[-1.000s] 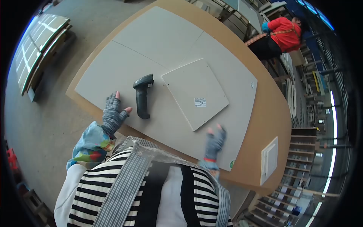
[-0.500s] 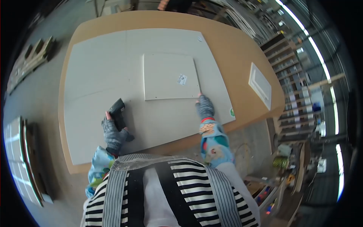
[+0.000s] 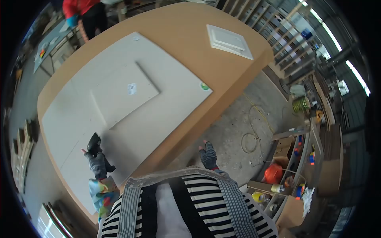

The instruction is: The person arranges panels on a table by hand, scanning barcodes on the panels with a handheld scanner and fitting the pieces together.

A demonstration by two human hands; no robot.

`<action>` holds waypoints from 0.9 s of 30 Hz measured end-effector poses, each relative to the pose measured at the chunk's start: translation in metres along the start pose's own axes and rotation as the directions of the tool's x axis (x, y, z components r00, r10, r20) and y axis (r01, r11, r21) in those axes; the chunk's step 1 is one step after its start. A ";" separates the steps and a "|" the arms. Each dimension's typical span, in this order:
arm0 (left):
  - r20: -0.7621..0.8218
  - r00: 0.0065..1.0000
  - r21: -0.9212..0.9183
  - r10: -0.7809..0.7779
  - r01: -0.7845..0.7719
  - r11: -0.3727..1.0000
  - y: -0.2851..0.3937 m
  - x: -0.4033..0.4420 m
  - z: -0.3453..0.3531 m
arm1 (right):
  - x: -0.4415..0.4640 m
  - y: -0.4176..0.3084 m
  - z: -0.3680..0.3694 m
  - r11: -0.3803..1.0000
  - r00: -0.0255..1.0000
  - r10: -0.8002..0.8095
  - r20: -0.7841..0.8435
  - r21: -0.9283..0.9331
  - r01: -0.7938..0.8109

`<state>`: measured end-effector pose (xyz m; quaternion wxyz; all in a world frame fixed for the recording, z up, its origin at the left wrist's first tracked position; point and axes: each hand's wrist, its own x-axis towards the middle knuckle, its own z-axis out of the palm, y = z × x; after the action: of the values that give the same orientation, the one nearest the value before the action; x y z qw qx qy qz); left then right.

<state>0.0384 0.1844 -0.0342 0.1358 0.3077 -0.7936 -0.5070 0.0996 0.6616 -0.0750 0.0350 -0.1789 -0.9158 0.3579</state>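
Note:
My left hand (image 3: pixel 96 165), in a grey fingerless glove, is wrapped round a black handheld scanner (image 3: pixel 94 143) over the near left part of a large pale grey board (image 3: pixel 154 119). On that board lies a smaller white panel (image 3: pixel 115 99) with a printed label (image 3: pixel 131 89) on its face. The scanner's head is close to the panel's near left corner. My right hand (image 3: pixel 208 156), gloved the same way, hangs beyond the table's front edge above the floor. Its fingers are apart and hold nothing.
The boards rest on a brown-topped table (image 3: pixel 178 29). A white framed panel (image 3: pixel 228 41) lies at its far right. A shelf unit (image 3: pixel 278 186) with tools stands at the right, and a yellow hose (image 3: pixel 250 142) coils on the floor. Another person (image 3: pixel 85 16) stands at the back left.
My view has turned to the right. My right hand has left the smaller panel's near right corner and moved off the table. The scanner stays in my left hand.

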 end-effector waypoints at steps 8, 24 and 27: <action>0.692 0.721 -0.704 0.043 0.660 0.264 0.185 -0.164 0.196 | 0.040 -0.095 -0.025 0.545 0.843 -0.490 0.222 0.833 0.097; -0.027 0.999 0.723 0.035 -0.005 0.691 0.141 0.079 0.178 | 0.133 -0.033 -0.068 0.267 0.846 -0.048 0.532 0.823 -0.502; 0.182 0.966 0.718 0.184 -0.259 0.647 0.162 0.081 0.240 | 0.146 -0.031 -0.088 0.246 0.881 0.097 0.463 0.847 -0.472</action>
<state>-0.2077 0.3552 -0.0057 0.0246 0.2130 -0.9670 -0.1379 -0.0294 0.7489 0.0020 -0.0806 -0.2290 -0.4710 0.8481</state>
